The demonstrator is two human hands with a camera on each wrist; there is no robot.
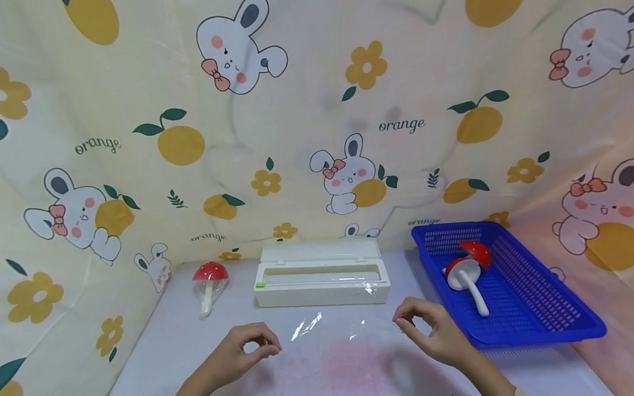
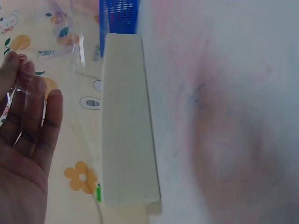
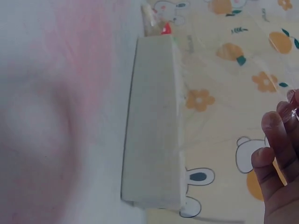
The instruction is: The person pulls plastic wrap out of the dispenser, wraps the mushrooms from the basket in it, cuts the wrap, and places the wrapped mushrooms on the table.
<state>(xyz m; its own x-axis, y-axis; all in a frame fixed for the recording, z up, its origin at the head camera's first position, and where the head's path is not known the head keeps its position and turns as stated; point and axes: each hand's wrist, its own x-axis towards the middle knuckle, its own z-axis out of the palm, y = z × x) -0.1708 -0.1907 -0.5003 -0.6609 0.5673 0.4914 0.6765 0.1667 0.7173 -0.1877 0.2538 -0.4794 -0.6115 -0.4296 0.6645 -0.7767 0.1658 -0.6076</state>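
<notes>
A sheet of clear plastic wrap (image 1: 308, 327) spans the space between the two hands, showing mostly as glints over the table. My left hand (image 1: 236, 354) pinches one side of it between thumb and fingertips; crumpled film (image 2: 32, 84) shows at those fingers in the left wrist view. On the other side, my right hand (image 1: 438, 336) pinches the wrap with thumb and index finger, the other fingers loosely bent. Just beyond the wrap stands a white plastic wrap dispenser (image 1: 320, 296), its lid raised and a green slider at its left end.
Left of the dispenser lies a red-capped toy mushroom (image 1: 211, 273) covered in clear film. At the right, a blue basket (image 1: 546, 302) holds a white-stemmed mushroom (image 1: 465, 275) and another red cap (image 1: 476, 252). A printed curtain (image 1: 299, 114) hangs behind the white table (image 1: 156, 362).
</notes>
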